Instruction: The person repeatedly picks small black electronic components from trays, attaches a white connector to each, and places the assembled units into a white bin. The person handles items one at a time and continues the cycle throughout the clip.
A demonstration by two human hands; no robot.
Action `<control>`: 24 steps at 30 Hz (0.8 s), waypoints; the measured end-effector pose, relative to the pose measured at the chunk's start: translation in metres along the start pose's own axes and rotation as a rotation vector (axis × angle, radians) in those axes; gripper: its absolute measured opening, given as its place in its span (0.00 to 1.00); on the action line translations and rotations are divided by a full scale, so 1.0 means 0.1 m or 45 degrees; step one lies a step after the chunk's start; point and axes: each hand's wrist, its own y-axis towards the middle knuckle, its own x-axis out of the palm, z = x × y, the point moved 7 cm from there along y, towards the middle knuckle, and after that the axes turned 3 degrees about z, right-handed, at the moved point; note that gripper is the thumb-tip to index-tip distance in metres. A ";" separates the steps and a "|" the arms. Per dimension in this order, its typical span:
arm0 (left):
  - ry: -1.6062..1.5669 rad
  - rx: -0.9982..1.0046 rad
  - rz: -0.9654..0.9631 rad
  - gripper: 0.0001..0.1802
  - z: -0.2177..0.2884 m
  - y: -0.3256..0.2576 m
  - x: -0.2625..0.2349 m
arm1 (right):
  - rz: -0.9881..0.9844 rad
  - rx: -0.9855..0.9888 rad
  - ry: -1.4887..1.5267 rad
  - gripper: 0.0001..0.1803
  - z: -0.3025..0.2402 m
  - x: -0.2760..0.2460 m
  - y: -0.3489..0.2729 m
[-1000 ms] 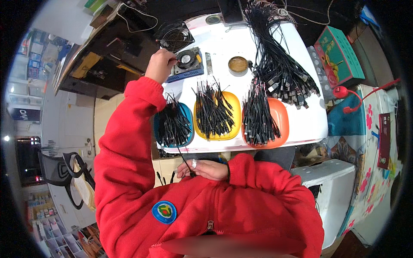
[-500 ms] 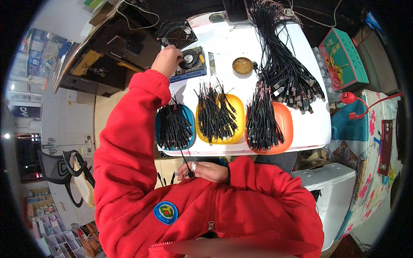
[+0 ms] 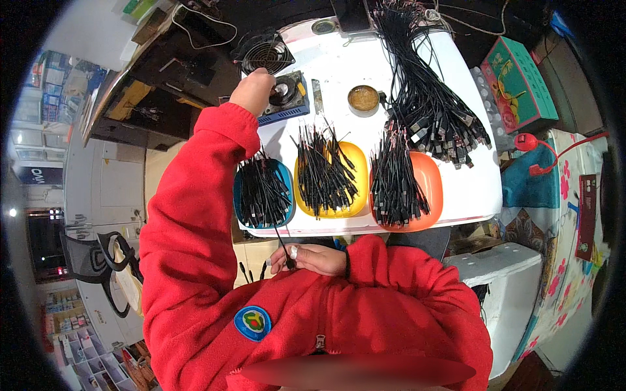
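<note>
Here the thin black cable piece (image 3: pixel 283 242) sits pinched in the right hand (image 3: pixel 308 259), close to the person's chest just below the near edge of the white table (image 3: pixel 469 189), its free end pointing up toward the blue tray (image 3: pixel 287 171) of similar black pieces. Held only at one end, it could likely slip from that pinch and fall under the table, or its tip could snag the pieces overhanging the tray and drag some off. The right hand's fingers are curled together around the piece. The left hand (image 3: pixel 253 90) reaches far across to the small device with a round top (image 3: pixel 285 93) on the blue base and rests on it, fingers bent; how tightly it grips I cannot tell. Right of the blue tray lie a yellow tray (image 3: pixel 355 163) and an orange tray (image 3: pixel 430 182), both heaped with cables.
</note>
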 end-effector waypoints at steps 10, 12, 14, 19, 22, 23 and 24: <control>-0.223 -0.083 0.252 0.03 0.10 -0.12 -0.43 | 0.020 -0.069 -0.015 0.24 0.08 -0.04 -0.10; -0.467 -0.082 0.534 0.06 0.19 -0.35 -0.85 | 0.069 -0.064 -0.137 0.22 0.07 -0.09 -0.20; -0.914 -0.284 0.648 0.06 0.28 -0.65 -1.09 | 0.162 -0.078 -0.415 0.20 0.03 -0.13 -0.34; -1.923 -0.386 0.570 0.07 0.97 -1.45 -1.45 | 0.609 -0.162 -1.073 0.23 -0.25 0.06 -0.66; -2.322 -0.452 0.497 0.07 1.55 -1.78 -1.46 | 0.745 -0.738 -1.608 0.31 -0.71 0.63 -0.80; -2.441 -0.426 0.482 0.07 1.79 -1.86 -1.46 | 0.752 -0.865 -1.648 0.31 -0.78 0.82 -0.86; -2.539 -0.411 0.458 0.07 2.01 -1.92 -1.43 | 0.812 -0.845 -1.742 0.30 -0.79 0.96 -0.92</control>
